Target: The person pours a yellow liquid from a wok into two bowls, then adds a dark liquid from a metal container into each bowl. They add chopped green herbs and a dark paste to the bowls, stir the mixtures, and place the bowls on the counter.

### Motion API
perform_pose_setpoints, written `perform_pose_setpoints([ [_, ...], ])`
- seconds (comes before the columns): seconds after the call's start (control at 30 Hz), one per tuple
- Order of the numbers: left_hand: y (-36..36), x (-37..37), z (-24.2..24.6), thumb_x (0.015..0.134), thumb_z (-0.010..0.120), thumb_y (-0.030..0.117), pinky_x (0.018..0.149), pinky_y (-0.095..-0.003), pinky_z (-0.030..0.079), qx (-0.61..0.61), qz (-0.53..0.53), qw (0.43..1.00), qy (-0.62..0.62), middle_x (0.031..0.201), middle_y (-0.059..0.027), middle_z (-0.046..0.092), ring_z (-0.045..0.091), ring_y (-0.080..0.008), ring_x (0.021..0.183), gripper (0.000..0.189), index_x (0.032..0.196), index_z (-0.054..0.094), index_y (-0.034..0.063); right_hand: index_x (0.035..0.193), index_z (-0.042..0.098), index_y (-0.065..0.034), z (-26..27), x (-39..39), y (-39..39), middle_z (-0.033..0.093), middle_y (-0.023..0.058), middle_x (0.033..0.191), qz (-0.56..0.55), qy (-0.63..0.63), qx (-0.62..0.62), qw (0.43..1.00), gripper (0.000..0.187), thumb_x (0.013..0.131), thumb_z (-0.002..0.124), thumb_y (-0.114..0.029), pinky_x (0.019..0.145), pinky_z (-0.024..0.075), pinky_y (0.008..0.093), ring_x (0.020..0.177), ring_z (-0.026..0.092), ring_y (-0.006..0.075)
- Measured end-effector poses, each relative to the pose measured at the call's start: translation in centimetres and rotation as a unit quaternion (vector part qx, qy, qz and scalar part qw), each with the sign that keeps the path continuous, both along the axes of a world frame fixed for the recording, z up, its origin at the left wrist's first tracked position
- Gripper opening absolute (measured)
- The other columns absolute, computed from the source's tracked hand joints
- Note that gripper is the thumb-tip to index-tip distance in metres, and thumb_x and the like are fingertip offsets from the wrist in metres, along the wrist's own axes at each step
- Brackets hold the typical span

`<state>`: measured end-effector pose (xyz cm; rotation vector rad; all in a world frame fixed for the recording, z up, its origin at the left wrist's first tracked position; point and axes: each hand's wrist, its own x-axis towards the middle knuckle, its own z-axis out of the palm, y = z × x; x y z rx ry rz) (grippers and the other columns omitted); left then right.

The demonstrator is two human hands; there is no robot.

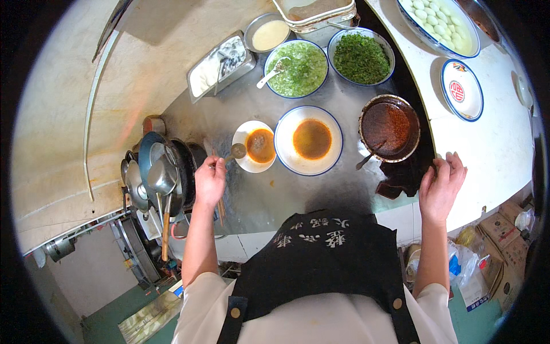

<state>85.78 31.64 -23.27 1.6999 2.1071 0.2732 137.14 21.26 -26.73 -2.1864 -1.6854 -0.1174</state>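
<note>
My left hand (209,181) grips the handle of a small metal spoon (238,151). The spoon's bowl hangs at the left rim of a small white bowl (241,161) with orange-brown broth in it. Touching that bowl on its right is a larger blue-rimmed bowl (285,160), which also holds brown, oily broth. My right hand (442,185) is empty, its fingers bent and a little apart, at the edge of the white counter (468,172). Just beyond it to the left sits a pot of dark red chili oil (389,124), with a spoon (370,155) leaning in it.
Behind the bowls stand a bowl of chopped scallion (306,71), a bowl of chopped green herbs (362,58) and a metal container of white paste (206,77). Woks and ladles (163,176) are stacked at left. Peeled eggs (434,19) and a patterned bowl (462,105) occupy the right counter.
</note>
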Motion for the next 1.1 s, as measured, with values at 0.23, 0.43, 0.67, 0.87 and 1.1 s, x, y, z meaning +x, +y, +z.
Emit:
perform_pose_setpoints([
  [0.23,-0.7,-0.2,1.5,0.105,0.055,0.023,0.061,-0.0268,0.048,0.021,0.086,0.982,-0.169,0.074,-0.0038,0.065,0.058,-0.0109,0.064,0.023,0.097,0.062,0.0025,0.109,0.062,-0.0028,0.0,-0.1,0.0,0.051,0.0203,0.129,-0.012,0.006,-0.023,1.000,0.023,0.086,0.065,-0.004,0.116,0.0279,0.0617,0.131,0.047,0.0415],
  [0.43,0.7,0.0,4.0,0.106,0.055,0.022,0.062,-0.0260,0.047,0.097,0.061,0.955,-0.273,0.077,-0.0039,0.064,0.055,-0.0104,0.065,0.021,0.097,0.061,0.0040,0.108,0.063,-0.0035,-0.2,0.0,0.1,0.051,0.0200,0.130,-0.009,-0.006,-0.019,1.000,0.022,0.087,0.066,-0.005,0.116,0.0276,0.0616,0.131,0.047,0.0410],
  [0.67,1.4,-0.1,1.9,0.102,0.058,0.024,0.066,-0.0305,0.051,-0.029,0.066,0.997,-0.041,0.074,-0.0077,0.068,0.064,-0.0155,0.068,0.026,0.100,0.065,-0.0012,0.108,0.062,-0.0042,-0.4,0.1,0.1,0.051,0.0187,0.128,-0.005,-0.002,-0.015,1.000,0.022,0.086,0.066,-0.004,0.115,0.0284,0.0618,0.131,0.047,0.0406],
  [0.87,2.1,-0.9,2.7,0.103,0.058,0.021,0.065,-0.0280,0.052,-0.006,0.090,0.991,-0.098,0.074,-0.0051,0.069,0.065,-0.0123,0.068,0.022,0.103,0.065,0.0006,0.107,0.062,-0.0049,-0.7,0.4,0.0,0.051,0.0185,0.129,0.003,0.005,-0.008,1.000,0.023,0.084,0.066,-0.004,0.115,0.0280,0.0637,0.130,0.048,0.0412],
  [1.1,9.3,4.8,8.7,0.104,0.057,0.020,0.063,-0.0299,0.048,0.152,0.038,0.881,-0.445,0.077,-0.0087,0.064,0.059,-0.0170,0.067,0.018,0.098,0.061,0.0033,0.102,0.063,-0.0020,-0.6,0.4,0.3,0.053,0.0220,0.125,-0.014,0.023,-0.002,1.000,0.023,0.079,0.066,0.001,0.113,0.0303,0.0663,0.127,0.049,0.0447],
])
